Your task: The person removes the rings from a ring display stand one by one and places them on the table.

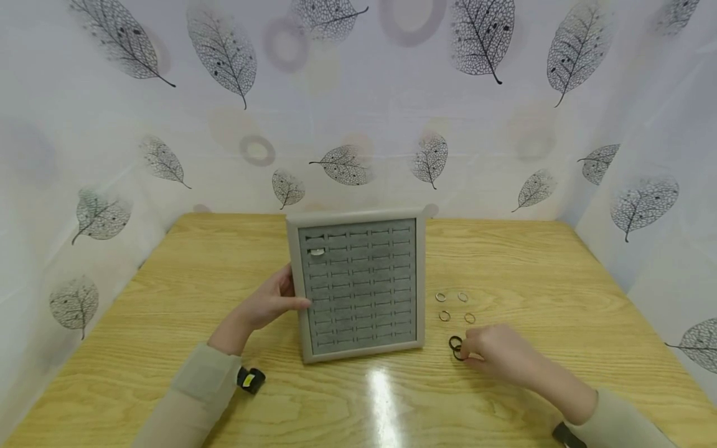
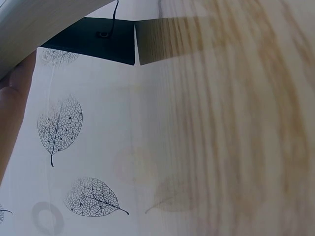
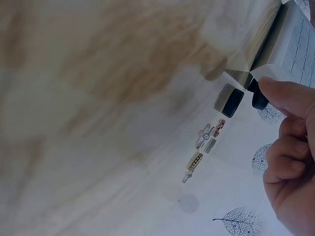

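My left hand (image 1: 274,300) grips the left edge of a grey ring display board (image 1: 358,289) that stands tilted up, thumb on the front of its frame. Slots fill the board in rows, and a silver ring (image 1: 317,252) sits in one near the upper left. My right hand (image 1: 501,354) pinches a black ring (image 3: 259,98) between thumb and finger, low over the table. Beside it another black ring (image 1: 455,342) stands on the wood. In the left wrist view only part of the left hand (image 2: 15,105) shows, under the board's frame (image 2: 42,24).
Several thin rings, among them a silver ring (image 1: 440,297) and a gold-toned ring (image 1: 469,318), lie on the wooden table (image 1: 521,267) right of the board. A leaf-patterned sheet (image 1: 358,112) hangs behind and at the sides. A dark panel (image 2: 98,42) juts behind the board.
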`<state>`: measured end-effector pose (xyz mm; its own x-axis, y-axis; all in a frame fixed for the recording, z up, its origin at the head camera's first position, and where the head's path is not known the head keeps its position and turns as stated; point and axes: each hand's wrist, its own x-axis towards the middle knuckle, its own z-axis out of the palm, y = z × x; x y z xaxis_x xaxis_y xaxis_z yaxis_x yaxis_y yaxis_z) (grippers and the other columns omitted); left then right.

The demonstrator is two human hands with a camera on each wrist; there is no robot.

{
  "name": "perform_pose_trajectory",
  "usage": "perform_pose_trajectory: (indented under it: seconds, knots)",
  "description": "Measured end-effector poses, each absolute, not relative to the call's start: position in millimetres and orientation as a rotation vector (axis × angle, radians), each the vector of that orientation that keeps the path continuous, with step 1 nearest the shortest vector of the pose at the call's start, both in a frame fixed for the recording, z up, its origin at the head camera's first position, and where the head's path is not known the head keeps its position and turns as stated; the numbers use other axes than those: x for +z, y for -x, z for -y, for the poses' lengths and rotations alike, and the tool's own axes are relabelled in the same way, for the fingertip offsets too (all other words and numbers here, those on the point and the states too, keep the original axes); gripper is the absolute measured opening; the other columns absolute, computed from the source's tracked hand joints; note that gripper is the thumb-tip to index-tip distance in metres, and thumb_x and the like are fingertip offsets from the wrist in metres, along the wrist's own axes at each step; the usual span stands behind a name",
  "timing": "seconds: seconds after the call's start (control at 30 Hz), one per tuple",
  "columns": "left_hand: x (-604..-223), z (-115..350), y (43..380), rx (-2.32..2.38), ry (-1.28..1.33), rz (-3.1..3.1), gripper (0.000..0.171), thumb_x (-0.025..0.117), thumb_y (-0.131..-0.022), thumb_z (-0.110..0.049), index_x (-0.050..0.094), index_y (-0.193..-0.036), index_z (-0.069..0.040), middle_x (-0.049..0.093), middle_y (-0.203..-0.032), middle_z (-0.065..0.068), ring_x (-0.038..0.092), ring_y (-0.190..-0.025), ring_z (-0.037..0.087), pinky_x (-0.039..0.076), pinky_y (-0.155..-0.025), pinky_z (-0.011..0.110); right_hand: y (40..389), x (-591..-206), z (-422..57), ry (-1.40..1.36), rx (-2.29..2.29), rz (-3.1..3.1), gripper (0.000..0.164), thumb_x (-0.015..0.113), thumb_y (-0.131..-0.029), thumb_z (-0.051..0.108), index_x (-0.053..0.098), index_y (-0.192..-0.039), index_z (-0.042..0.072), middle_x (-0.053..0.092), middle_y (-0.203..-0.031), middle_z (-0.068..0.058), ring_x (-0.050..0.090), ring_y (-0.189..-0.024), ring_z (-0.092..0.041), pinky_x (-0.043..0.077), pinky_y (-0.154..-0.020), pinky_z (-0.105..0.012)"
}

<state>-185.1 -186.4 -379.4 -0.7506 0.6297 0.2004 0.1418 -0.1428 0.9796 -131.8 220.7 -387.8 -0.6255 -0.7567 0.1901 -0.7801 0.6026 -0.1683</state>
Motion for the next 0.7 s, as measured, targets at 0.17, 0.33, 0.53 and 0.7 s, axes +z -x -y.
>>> perform_pose_trajectory:
  seconds: [0.17, 0.33, 0.53, 0.7]
  knots:
    - [-379.0, 186.4, 185.4, 1.954, -0.861, -1.786, 0.080, 0.061, -0.082, -0.002, 0.008, -0.142, -0.008, 0.038, -0.131, 0.019, 0.045, -0.113, 0.025, 0.041, -0.088, 0.037, 129.2, -388.3, -219.7, -1.364, 0.400, 2.786, 0.010, 0.074, -0.066, 0.009, 0.069, -0.071, 0.017, 0.054, -0.067, 0.014, 0.051, -0.058, 0.001, 0.043, -0.049, -0.016]
    - [-378.8, 186.2, 185.2, 1.955, -0.865, -1.779, 0.079, 0.061, -0.082, -0.002, 0.009, -0.142, -0.008, 0.038, -0.131, 0.019, 0.045, -0.113, 0.025, 0.040, -0.089, 0.037, 126.4, -390.4, -219.1, -1.397, 0.401, 2.851, 0.011, 0.072, -0.067, 0.009, 0.067, -0.067, 0.018, 0.049, -0.066, 0.018, 0.043, -0.056, 0.005, 0.039, -0.047, -0.015]
    - [-377.9, 186.1, 184.1, 1.959, -0.855, -1.780, 0.080, 0.061, -0.082, -0.003, 0.008, -0.142, -0.008, 0.037, -0.132, 0.019, 0.044, -0.114, 0.024, 0.040, -0.089, 0.036, 125.3, -391.9, -218.7, -1.404, 0.397, 2.853, 0.014, 0.072, -0.066, 0.007, 0.064, -0.064, 0.020, 0.045, -0.064, 0.020, 0.039, -0.055, 0.006, 0.037, -0.046, -0.015]
    - [-378.6, 185.7, 184.4, 1.959, -0.843, -1.787, 0.081, 0.062, -0.082, -0.003, 0.008, -0.142, -0.007, 0.036, -0.132, 0.019, 0.044, -0.114, 0.024, 0.040, -0.089, 0.035, 125.2, -392.6, -219.0, -1.396, 0.393, 2.879, 0.017, 0.071, -0.066, 0.008, 0.062, -0.062, 0.021, 0.044, -0.064, 0.020, 0.036, -0.054, 0.005, 0.035, -0.046, -0.016]
